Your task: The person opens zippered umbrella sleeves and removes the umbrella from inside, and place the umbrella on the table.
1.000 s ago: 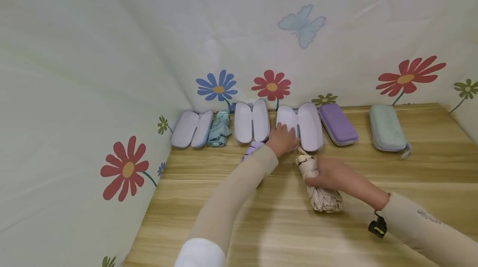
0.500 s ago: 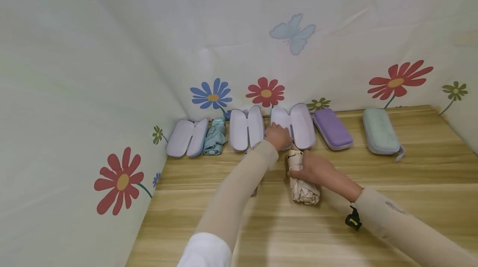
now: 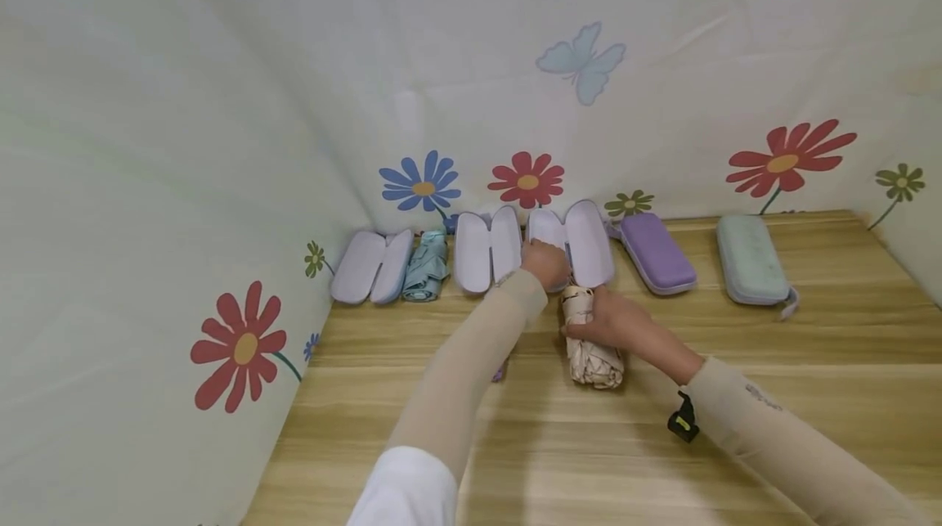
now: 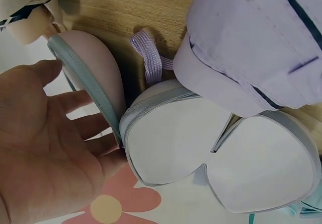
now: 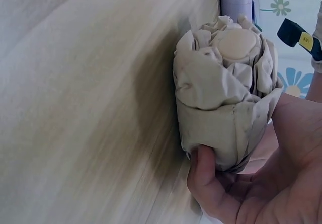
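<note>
Umbrella (image 3: 594, 364) now straighter in right hand's grip (image 3: 624, 326), near edge of open case (image 3: 590, 246); left hand (image 3: 546, 264) loose, tabletop (image 3: 832, 362) rightward.

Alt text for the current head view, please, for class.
A person's right hand grips a rolled beige bundle at a wooden table while the left hand touches an open case. Further right, a purple case and green case lie closed.

Beige bundle (image 3: 594, 364) obstructs rightmost open case (image 3: 591, 254); room lies right of purple case (image 3: 657, 253)
</note>
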A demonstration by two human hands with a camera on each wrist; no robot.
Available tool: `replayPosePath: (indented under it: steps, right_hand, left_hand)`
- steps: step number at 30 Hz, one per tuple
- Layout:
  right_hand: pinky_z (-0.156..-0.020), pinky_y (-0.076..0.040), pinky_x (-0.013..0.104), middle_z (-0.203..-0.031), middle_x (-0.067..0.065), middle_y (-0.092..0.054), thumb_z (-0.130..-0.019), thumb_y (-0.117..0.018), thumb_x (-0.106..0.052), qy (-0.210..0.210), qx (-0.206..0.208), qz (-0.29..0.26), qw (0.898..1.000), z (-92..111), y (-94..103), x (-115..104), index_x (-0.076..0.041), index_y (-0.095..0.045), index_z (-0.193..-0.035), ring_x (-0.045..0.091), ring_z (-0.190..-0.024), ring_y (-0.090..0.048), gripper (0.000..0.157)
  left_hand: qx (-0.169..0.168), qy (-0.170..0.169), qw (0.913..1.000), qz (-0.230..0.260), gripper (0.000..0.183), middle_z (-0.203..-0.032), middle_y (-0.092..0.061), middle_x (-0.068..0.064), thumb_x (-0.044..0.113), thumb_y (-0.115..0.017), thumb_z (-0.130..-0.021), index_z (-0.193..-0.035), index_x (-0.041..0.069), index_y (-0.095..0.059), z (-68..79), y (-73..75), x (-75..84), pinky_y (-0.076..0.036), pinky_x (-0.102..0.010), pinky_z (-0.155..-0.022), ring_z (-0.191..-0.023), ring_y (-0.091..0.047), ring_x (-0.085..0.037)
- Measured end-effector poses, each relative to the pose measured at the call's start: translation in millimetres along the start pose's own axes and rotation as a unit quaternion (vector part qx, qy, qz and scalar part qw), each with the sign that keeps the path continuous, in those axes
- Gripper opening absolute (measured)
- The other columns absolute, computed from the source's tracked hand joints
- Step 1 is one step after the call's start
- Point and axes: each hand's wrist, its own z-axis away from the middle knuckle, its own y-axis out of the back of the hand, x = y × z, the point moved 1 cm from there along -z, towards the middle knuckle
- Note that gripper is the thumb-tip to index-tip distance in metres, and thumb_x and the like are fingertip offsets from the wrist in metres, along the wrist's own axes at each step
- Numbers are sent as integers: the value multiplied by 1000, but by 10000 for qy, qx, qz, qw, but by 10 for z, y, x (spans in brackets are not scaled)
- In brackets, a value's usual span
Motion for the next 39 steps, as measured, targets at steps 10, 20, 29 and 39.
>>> replayPosePath:
  steps: [10,20,29,39]
  right_hand:
    - [-81,-55,47,-109,34,-63,-88,-71,-54,-89,-203,-29,9997,-53,-170,-74,26,-26,-141,38,-98,-67,107]
    - [-82,-55,48,-121,41,-59,-92,-65,-59,-165,-236,-12,9996,-166,-145,-92,25,-18,-147,43,-104,-66,111]
    - [-64,-51,36,-96,18,-68,-102,-60,-33,622,197,-547,9964,-8,349,312,8,-59,-112,23,-75,-64,42]
    - [-76,-54,55,-105,32,-67,-102,-57,-12,775,1423,40,9868,140,1111,1062,14,-61,-116,46,-95,-65,30]
  left_hand:
    - [-177,-5,9998,-34,51,-148,-56,-10,46,-42,-108,-143,14,-61,23,-86,9,-34,-46,-117,-143,-43,-33]
    - [-172,22,9998,-54,47,-144,-60,-7,43,-42,-109,-139,15,-65,-19,-73,-69,-34,-48,-116,-142,-45,-35]
    - [355,-183,9984,410,56,-151,-51,-11,39,-42,-109,-156,9,-40,99,-77,-39,-33,-47,-117,-141,-42,-38]
    - [730,-221,9868,1431,72,-164,-31,-3,56,-42,-105,-163,18,-23,577,358,950,-26,-41,-121,-151,-27,-28]
